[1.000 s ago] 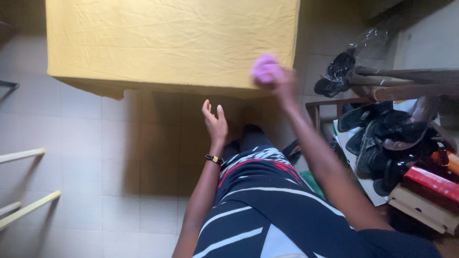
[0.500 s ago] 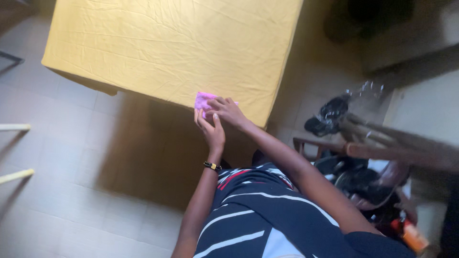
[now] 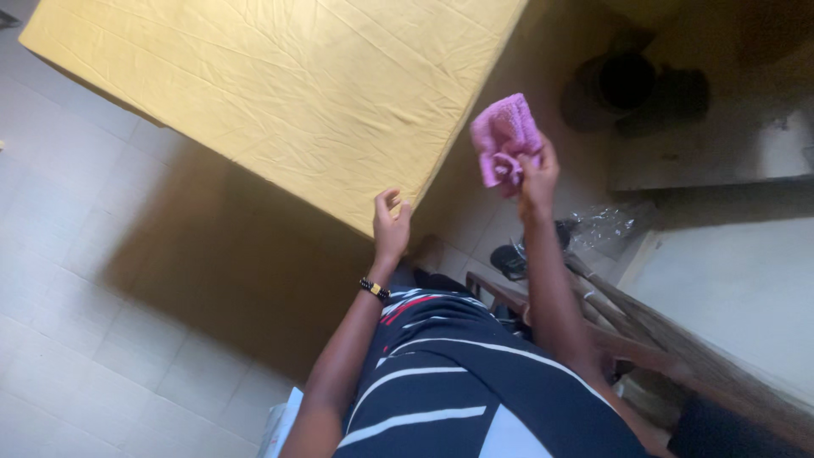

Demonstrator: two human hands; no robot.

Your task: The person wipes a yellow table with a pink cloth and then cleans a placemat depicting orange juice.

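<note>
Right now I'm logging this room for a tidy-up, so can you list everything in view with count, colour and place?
Cloth: one, pink, bunched in the right hand, off the table's right edge.
Table cover: one, yellow, creased, over the table at top.
Floor tiles: pale, left and bottom.
Pot: one, dark, on the floor at top right.
Plastic wrap: one, clear, crumpled, right of centre.
Shoe: one dark, under the right forearm.
Wooden frame: brown, lower right.
Bracelet: one, black and gold, left wrist.
Left hand: at the table's corner, holding nothing.
Right hand: raised, gripping the cloth.

A creased yellow sheet (image 3: 288, 85) covers the bed.
</note>
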